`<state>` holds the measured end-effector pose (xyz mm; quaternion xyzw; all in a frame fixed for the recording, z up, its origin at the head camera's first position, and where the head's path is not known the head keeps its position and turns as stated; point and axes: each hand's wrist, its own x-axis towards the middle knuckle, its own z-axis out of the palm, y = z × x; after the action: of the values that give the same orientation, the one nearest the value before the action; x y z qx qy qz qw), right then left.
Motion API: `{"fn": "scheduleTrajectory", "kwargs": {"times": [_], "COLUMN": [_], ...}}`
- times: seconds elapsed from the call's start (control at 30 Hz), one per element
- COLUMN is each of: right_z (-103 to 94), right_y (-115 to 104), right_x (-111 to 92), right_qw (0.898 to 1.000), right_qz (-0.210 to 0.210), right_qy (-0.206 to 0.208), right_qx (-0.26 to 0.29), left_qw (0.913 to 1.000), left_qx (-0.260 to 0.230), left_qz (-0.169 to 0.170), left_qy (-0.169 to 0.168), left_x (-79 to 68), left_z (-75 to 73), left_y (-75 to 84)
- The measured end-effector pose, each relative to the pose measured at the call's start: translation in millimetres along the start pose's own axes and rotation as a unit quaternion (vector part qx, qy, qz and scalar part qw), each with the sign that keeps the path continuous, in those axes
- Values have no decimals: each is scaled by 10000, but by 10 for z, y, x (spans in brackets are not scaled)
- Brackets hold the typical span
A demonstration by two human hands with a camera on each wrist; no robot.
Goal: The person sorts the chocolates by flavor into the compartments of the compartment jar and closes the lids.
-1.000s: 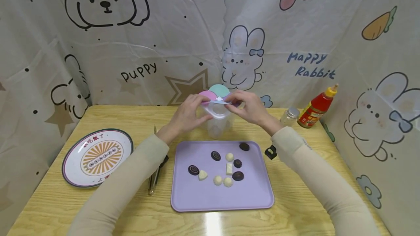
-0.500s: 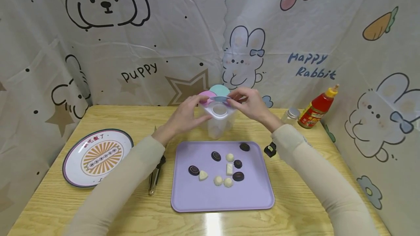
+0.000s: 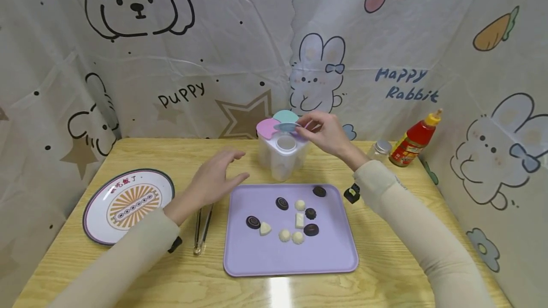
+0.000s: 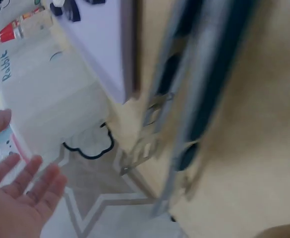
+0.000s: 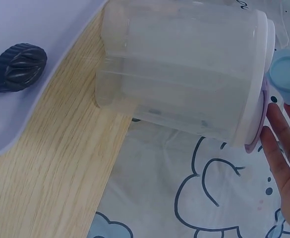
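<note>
A clear plastic container (image 3: 281,166) with several coloured flap lids stands at the back of the table. Its blue lid (image 3: 285,127) is raised, and a round opening shows in front of it. My right hand (image 3: 326,133) pinches the edge of that lid; the right wrist view has the lid (image 5: 286,74) at the fingertips. Away from the container, my left hand (image 3: 209,179) is held over the table with fingers spread and nothing in it. Below it lies a pair of metal tongs (image 3: 197,249), partly covered by the hand and blurred in the left wrist view.
A purple tray (image 3: 257,258) holds several dark and white chocolates (image 3: 311,230). To the left lies an oval plate (image 3: 99,220). At the back right stand a glass jar (image 3: 379,150) and a red sauce bottle (image 3: 413,139). Patterned cloth (image 3: 239,51) hangs behind.
My left hand has let go of the container and moved left and toward me, over the tongs. The blue lid has risen, and my right hand stays at its edge.
</note>
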<state>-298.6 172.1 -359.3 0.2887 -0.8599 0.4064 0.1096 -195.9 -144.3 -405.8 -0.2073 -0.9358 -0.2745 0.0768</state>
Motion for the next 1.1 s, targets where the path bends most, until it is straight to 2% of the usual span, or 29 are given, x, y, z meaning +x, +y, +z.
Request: {"fn": "scheduleTrajectory", "kwargs": {"times": [0.27, 0.57, 0.67, 0.8, 1.1], "right_z": [-11, -15, -15, -18, 0], "right_y": [-20, -14, -19, -20, 22], "right_x": [-1, 3, -1, -10, -47], "right_qw": [9999, 9999, 9999, 9999, 9999], "right_qz": [35, 17, 33, 60, 122], "right_qy": [-46, -16, -12, 0, 23], "right_qx": [-89, -111, -123, -115, -54], "left_qw": [9964, 9878, 9823, 9779, 9752], "left_qx": [681, 1032, 1074, 1011, 957], "left_qz": [-510, -1115, -1495, -1824, -1976], "left_qy": [-10, 345, 345, 130, -274], "left_x": [-509, -934, -1024, -1093, -1116], "left_z": [25, 59, 71, 104, 171], "left_y": [-186, -307, -311, -312, -324]}}
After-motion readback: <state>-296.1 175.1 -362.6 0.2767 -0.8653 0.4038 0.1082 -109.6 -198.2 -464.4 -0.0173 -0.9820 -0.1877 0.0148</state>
